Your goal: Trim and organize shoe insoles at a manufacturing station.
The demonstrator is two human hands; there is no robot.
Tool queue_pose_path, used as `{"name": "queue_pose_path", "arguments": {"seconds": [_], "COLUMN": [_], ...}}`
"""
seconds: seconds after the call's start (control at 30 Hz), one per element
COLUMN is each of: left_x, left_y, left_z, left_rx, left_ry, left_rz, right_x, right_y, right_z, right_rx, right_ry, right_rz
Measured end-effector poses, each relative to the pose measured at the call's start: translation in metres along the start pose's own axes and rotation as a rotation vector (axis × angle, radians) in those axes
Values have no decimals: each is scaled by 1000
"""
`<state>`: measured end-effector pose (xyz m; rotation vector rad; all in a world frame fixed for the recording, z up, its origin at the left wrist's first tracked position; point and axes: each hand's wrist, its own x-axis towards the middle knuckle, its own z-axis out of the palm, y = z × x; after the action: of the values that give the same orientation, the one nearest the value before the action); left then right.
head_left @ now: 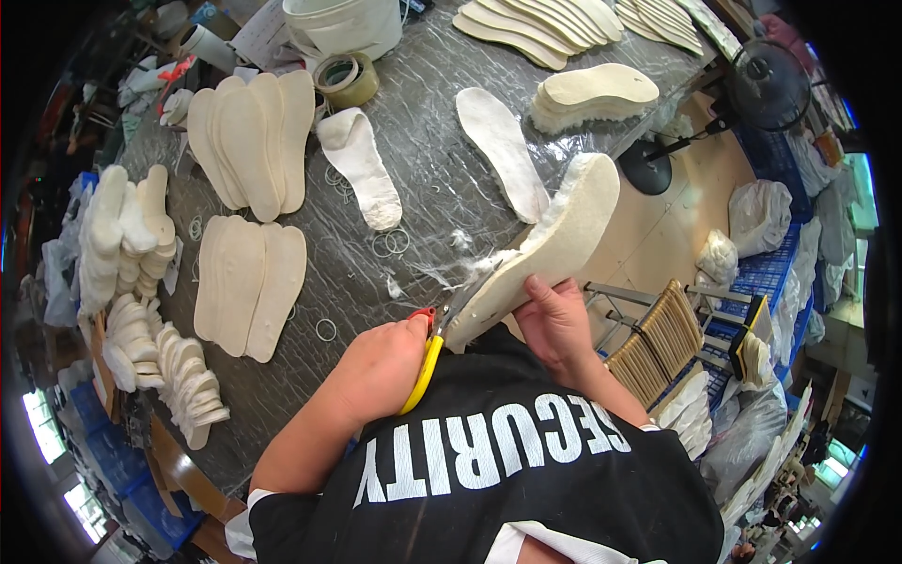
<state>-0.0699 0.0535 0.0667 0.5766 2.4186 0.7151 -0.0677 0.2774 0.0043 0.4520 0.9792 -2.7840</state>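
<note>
The left hand (383,368) is closed around the handles of yellow-and-red scissors (431,360), whose blades lie along the edge of a thick fleecy insole (564,244). The right hand (554,324) grips that insole, thumb on its pale face, holding it tilted at the near side of the counter (423,122). Just behind it, partly covered, lies a white insole (496,141); fluff scraps (460,240) and loose rubber bands (388,243) litter the surface nearby. Another white insole, its top folded over, lies near tape rolls (357,89) and a white bucket (343,28). Fanned cream insoles (254,141) spread to the left, beside fleecy piles (132,230). A black fan (769,83) stands beyond the right edge, a woven seat (658,334) nearer. Large white block capitals cross the person's black shirt (564,498), inverted in this view.
</note>
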Motion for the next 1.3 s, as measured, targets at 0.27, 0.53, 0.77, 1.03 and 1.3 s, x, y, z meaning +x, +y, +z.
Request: {"name": "queue_pose_path", "arguments": {"seconds": [0.27,0.53,0.77,1.03,1.3], "left_x": [-2,-4,2,-3,-4], "left_y": [3,-6,1,-5,-8], "left_z": [-4,4,-1,2,2], "left_rx": [17,-117,-22,-35,-6], "left_ry": [-27,36,12,17,129], "left_rz": [-5,56,-4,39,57], "right_x": [1,2,2,3,3], "right_y": [-3,-4,2,-1,-4], "right_z": [5,3,1,1,2], "right_rx": [1,16,-27,-13,-8], "right_ry": [-1,13,-32,-27,-62], "right_rz": [3,-4,29,25,41]}}
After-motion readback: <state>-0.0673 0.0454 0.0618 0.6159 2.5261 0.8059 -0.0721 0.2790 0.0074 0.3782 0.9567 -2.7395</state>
